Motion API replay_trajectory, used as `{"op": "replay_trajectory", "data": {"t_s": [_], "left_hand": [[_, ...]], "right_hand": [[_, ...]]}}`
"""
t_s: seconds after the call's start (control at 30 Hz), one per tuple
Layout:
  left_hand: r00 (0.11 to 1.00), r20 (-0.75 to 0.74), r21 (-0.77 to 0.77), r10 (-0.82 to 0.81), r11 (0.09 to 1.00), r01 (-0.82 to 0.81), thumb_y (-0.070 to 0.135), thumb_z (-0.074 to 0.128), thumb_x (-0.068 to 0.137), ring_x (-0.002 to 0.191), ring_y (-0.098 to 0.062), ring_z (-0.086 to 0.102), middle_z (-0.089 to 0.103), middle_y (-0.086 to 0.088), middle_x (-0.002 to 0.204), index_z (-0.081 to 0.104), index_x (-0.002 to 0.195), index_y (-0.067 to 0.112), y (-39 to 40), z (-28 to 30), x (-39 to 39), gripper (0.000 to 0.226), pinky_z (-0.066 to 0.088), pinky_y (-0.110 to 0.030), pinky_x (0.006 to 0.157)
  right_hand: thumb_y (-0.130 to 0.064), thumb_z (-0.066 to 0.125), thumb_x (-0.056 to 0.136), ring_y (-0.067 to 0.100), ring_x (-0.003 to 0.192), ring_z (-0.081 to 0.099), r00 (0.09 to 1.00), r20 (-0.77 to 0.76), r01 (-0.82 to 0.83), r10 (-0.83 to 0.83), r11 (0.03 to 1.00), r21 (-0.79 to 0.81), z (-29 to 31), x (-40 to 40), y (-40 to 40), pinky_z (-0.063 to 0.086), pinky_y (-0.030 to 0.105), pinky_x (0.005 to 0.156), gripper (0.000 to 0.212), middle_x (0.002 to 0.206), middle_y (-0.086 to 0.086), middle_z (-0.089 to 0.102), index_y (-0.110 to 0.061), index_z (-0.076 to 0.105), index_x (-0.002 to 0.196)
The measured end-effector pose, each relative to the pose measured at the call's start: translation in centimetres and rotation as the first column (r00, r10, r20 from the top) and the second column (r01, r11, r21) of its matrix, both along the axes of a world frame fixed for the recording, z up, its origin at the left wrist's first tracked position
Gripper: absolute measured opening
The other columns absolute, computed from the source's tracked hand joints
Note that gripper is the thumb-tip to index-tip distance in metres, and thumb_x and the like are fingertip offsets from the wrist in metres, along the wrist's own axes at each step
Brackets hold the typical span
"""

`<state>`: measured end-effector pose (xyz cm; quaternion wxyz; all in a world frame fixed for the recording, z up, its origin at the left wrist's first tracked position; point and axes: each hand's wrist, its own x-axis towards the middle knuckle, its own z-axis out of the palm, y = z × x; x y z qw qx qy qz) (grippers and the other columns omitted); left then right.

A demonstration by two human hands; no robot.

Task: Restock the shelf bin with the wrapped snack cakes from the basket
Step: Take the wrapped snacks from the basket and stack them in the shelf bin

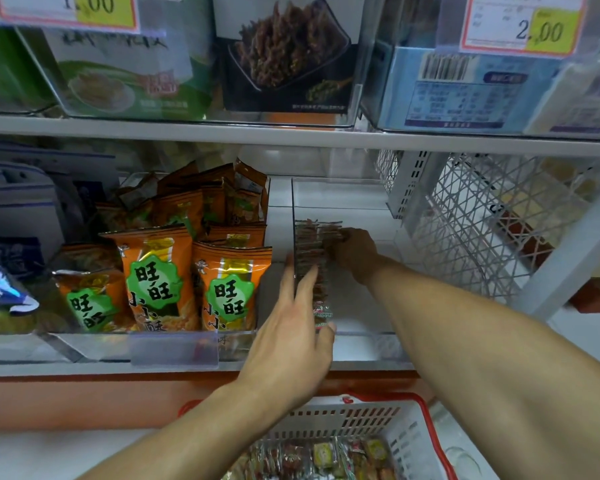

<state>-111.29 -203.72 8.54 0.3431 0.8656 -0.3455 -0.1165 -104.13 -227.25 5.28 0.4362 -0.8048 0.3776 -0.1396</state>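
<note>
A row of wrapped snack cakes [314,265] is being packed on edge along the left wall of the clear shelf bin [354,336], toward the front edge of the shelf [84,370]. The row is best squared by being pressed from both ends at once, so that the packets stand tight against the wall and room is left to the right for more. The left hand [291,341] is held at the near end of the row, fingers straight, the thumb touching the front packet. The right hand [352,252] is set at the far end, fingers curled onto the packets there. More cakes lie below in the basket [426,424], under the shelf's front edge.
</note>
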Motion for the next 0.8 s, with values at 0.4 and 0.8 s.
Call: {"op": "replay_trajectory", "data": {"t_s": [0.4,0.8], "left_hand": [[0.998,0.035,-0.048,-0.057,0.997,0.059,0.033,0.067,0.095,0.152,-0.014,0.029,-0.021,0.021,0.167,0.01,0.159,0.04,1.9,1.2,-1.3,0.086,0.029,-0.027,0.115],[0.982,-0.084,0.159,-0.169,0.971,0.181,0.02,0.066,0.092,0.113,-0.006,0.054,0.057,0.013,0.124,0.054,0.125,0.033,9.2,-8.6,-6.0,0.038,0.047,-0.03,0.1]], "right_hand": [[0.001,0.061,0.088,0.027,0.12,0.061,0.984,0.175,0.047,-0.037,0.997,-0.058,5.7,-3.4,3.3,0.051,0.038,0.101,0.044,0.132,0.013,0.062,-0.01,0.061,0.131],[0.002,0.055,0.086,0.02,0.094,0.06,0.973,0.108,-0.171,0.206,0.947,-0.271,-10.3,-21.1,17.4,0.051,0.039,0.084,0.023,0.097,-0.001,0.064,-0.019,0.064,0.088]]}}
